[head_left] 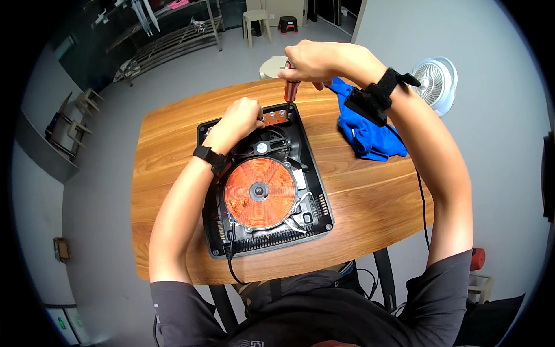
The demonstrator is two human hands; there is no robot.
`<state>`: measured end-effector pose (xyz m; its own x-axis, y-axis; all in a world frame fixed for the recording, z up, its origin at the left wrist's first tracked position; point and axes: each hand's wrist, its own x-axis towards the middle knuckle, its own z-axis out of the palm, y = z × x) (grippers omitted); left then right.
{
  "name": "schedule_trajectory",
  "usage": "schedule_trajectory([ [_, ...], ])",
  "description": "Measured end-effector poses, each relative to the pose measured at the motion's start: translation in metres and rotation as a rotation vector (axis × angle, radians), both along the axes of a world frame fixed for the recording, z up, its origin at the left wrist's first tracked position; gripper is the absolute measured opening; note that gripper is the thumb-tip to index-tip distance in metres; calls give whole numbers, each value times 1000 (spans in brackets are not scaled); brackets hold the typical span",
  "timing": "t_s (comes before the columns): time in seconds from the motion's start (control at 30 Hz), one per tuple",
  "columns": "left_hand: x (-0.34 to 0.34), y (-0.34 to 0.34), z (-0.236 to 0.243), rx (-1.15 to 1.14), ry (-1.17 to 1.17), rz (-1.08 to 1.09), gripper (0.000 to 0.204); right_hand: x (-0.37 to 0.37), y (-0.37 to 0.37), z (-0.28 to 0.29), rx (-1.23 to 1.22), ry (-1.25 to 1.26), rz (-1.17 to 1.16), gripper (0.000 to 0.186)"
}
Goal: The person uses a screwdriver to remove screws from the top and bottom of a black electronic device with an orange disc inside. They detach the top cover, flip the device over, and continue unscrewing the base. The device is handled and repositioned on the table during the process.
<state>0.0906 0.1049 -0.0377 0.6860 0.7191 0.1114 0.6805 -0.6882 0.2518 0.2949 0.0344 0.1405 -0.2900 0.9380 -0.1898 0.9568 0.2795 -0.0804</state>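
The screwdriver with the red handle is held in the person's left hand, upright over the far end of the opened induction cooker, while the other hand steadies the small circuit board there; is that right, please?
Not quite: the head view shows the screwdriver in the right hand, not the left. The left hand steadies the small circuit board at the far end of the opened induction cooker. The rest holds.

Dark grey short sleeves [173, 298] — black wrist straps [209, 155].

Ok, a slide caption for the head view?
Right hand drives a red-handled screwdriver into an opened induction cooker while left hand steadies its circuit board.
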Motion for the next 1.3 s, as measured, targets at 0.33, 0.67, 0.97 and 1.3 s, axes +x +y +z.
schedule_trajectory([
  [0.33, 0, 3, 5, 0, 29, -20, 24, 9, 20, -25, 240, -81, -27, 50],
  [0.67, 0, -5, 11, -1, 35, 8, 24, -3, 20, -32, 291, 32, 94, 51],
  [0.97, -2, -4, 6, 19, 30, -1, 23, -13, -1, -11, 138, 18, -17, 42],
  [1.3, 1, -3, 8, 9, 31, -12, 22, -2, 11, -28, 391, -153, 89, 58],
])
